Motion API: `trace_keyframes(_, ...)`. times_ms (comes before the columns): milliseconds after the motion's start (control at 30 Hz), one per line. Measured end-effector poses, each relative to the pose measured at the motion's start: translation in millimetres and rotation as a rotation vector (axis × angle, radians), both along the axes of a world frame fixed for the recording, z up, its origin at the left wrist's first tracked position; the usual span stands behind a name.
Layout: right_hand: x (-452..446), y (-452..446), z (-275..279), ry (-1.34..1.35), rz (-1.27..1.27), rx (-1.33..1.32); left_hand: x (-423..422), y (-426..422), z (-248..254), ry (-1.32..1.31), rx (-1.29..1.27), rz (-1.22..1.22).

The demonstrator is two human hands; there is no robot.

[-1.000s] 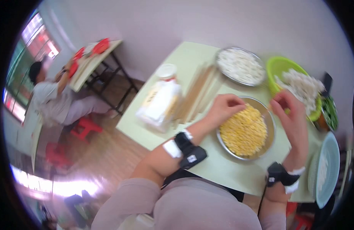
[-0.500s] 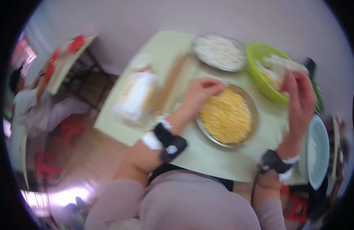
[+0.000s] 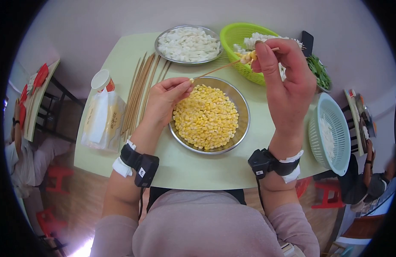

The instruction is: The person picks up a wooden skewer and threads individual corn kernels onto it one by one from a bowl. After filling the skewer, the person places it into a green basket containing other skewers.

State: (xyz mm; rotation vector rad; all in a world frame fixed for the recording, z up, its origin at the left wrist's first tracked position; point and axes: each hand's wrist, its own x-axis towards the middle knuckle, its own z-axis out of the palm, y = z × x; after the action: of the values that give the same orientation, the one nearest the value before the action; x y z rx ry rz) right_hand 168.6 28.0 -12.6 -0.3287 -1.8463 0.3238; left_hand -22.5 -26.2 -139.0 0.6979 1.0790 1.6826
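Observation:
A thin wooden skewer (image 3: 219,68) stretches between my two hands, above a steel bowl (image 3: 244,124) of yellow corn kernels (image 3: 206,122). My left hand (image 3: 165,98) pinches its left end, where a pale kernel shows at the fingertips. My right hand (image 3: 288,81) is raised in front of the green basket, its fingers closed on the other end beside a few threaded kernels (image 3: 248,56). The skewer's tip pokes out past the right fingers.
Behind lie a plate of white pieces (image 3: 189,44), a green basket (image 3: 232,32) and a dark phone (image 3: 307,43). Loose skewers (image 3: 140,92), a tissue pack (image 3: 104,120) and a cup (image 3: 102,80) are left; leafy greens (image 3: 319,73) and a blue basket (image 3: 331,132) right. People sit at both sides.
The view has swung to the right, and the bowl now sits nearer the middle. A skewer with kernels now shows clearly between my hands; earlier it was blurred or not visible.

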Motion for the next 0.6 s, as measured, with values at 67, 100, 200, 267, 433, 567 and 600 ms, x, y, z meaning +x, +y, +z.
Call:
trace_keyframes(67,-0.7,0.2,-0.5,-0.002,0.005,-0.001,-2.0,0.9,-3.0,-0.005,0.009,-0.015)
trace_keyframes(100,-1.0,0.1,-0.8,-0.004,0.016,-0.003,-2.4,1.2,-4.2,-0.01,0.016,-0.024)
trace_keyframes(200,-2.2,-0.9,0.0,-0.017,0.014,0.008,-1.2,0.2,-1.2,-0.031,0.008,-0.024)
trace_keyframes(267,-1.8,-1.3,1.0,-0.026,0.002,0.015,-2.4,1.3,-2.4,-0.035,0.007,-0.029)
trace_keyframes(433,-2.2,-1.2,1.1,-0.031,0.002,0.017,-1.8,1.0,-2.1,-0.046,0.007,-0.033)
trace_keyframes(567,-3.6,-2.3,1.5,-0.059,0.003,0.017,-2.6,1.4,-3.7,-0.035,0.015,-0.033)
trace_keyframes(600,-3.7,-2.5,0.9,-0.075,0.002,0.022,-2.4,1.6,-4.6,-0.029,0.017,-0.031)
